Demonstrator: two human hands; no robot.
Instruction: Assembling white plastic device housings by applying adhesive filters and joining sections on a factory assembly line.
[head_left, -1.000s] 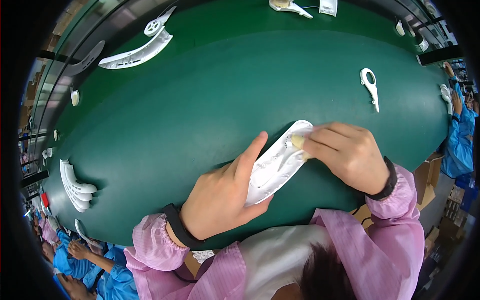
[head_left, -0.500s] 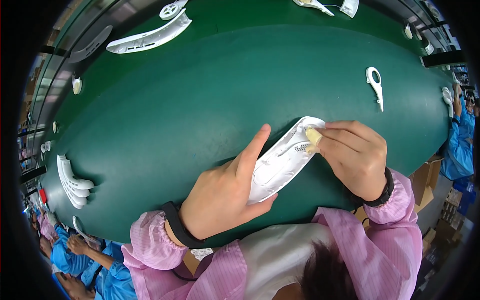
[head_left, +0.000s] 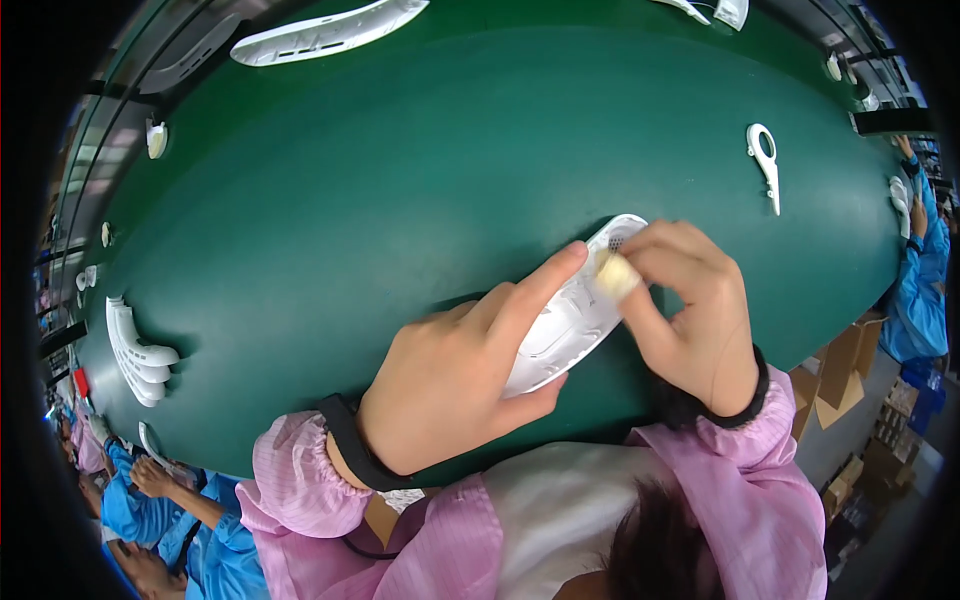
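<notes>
A long white plastic shell [head_left: 560,325] with rounded ends and a moulded inside lies tilted above the table, its hollow side up. My left hand [head_left: 465,355] is closed around its near end, thumb and fingers on opposite edges. At the far end, beside a patch of small holes, my right hand [head_left: 695,310] is bent in a pinch over the shell. Pale yellow covers [head_left: 615,275], which look like finger cots, sit at its fingertips, blurred by motion. Whether a small part is between those fingers cannot be made out.
On the green table [head_left: 350,220], a white ring-ended part [head_left: 764,165] lies to the right and a stack of curved white pieces [head_left: 138,355] to the left. Farther off is a long white shell [head_left: 330,35]. Co-workers in blue [head_left: 920,300] sit at both sides.
My right hand has moved slightly left and its fingers have curled more over the shell. My left index finger has come farther along the shell's edge. The whole view has shifted a little.
</notes>
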